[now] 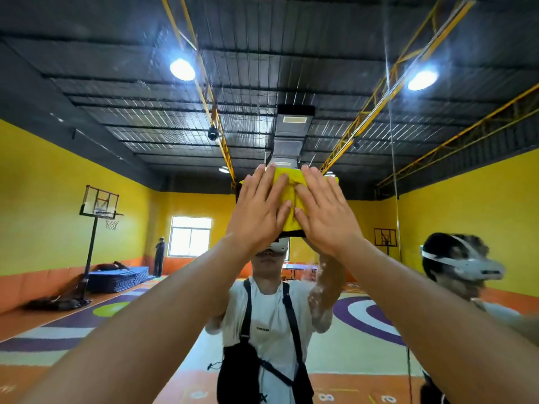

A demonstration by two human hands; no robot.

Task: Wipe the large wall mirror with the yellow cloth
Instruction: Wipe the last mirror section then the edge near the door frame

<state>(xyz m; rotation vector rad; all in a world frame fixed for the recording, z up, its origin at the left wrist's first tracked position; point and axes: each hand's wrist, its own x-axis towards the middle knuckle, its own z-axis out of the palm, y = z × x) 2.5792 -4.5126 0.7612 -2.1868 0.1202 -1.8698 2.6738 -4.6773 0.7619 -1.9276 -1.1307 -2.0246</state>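
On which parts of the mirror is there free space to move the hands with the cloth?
Both hands, left and right, press the yellow cloth flat on the mirror. The glass is free left of the left hand, right of the right hand up to the vertical seam, and above. Below, both forearms crowd it.

Both hands side by side on the cloth (287,199), against the mirror (87,141).

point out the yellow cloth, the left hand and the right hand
yellow cloth (284,178): head view, top edge above the fingers
left hand (258,212): head view, back of the hand
right hand (326,217): head view, back of the hand
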